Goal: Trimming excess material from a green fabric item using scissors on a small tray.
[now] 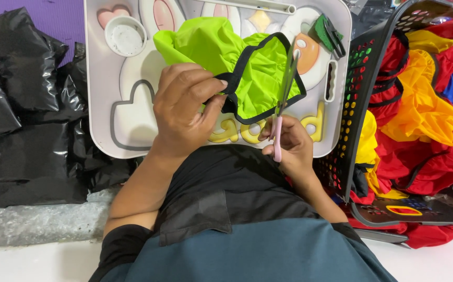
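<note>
A bright green cloth piece with black trim (252, 73) lies on a white lap tray (101, 104). My left hand (185, 104) pinches its black edge near the tray's middle, holding the cloth up a little. My right hand (289, 143) grips pink-handled scissors (284, 99), whose blades point up and away over the right side of the green cloth.
A black perforated basket (349, 99) full of red, yellow and orange cloth (425, 104) stands at the right. Black plastic bags (23, 109) pile up at the left. A round white cup recess (126, 35) and a green clip (328, 32) sit on the tray's far side.
</note>
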